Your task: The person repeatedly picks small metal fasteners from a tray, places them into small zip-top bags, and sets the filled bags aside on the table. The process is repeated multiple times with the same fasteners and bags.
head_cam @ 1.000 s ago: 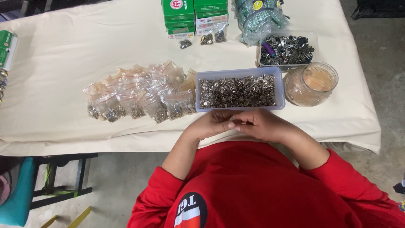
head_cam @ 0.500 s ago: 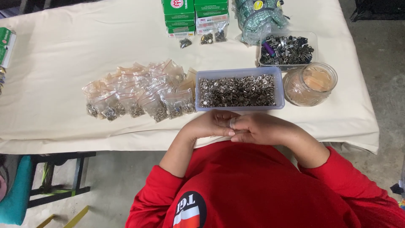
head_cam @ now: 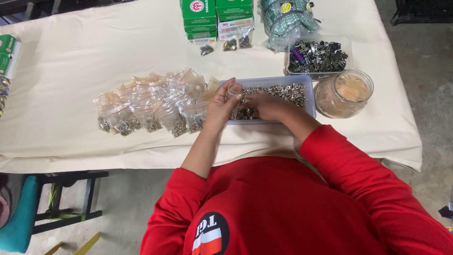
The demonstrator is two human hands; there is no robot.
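Left hand (head_cam: pixel 218 107) at the near-left end of the clear tray (head_cam: pixel 309 97); its grip is closed round a small clear bag (head_cam: pixel 234 89), held upright. Right hand (head_cam: pixel 268 105) inside the tray among small metal fasteners (head_cam: pixel 291 92); grip curled, contents can't be told. Filled bags (head_cam: pixel 151 108) lie left of the tray, a jar (head_cam: pixel 343 93) right. Green boxes (head_cam: pixel 214 16) at the counter's (head_cam: pixel 71 66) far edge.

Both hands are at a clear tray (head_cam: pixel 309 97) full of small metal bits. The left hand (head_cam: pixel 221 105) holds a little clear bag (head_cam: pixel 234 89) by the tray's edge. The right hand (head_cam: pixel 268 105) reaches into the bits. Filled bags (head_cam: pixel 151 106) lie just beside it on the table (head_cam: pixel 85 66).
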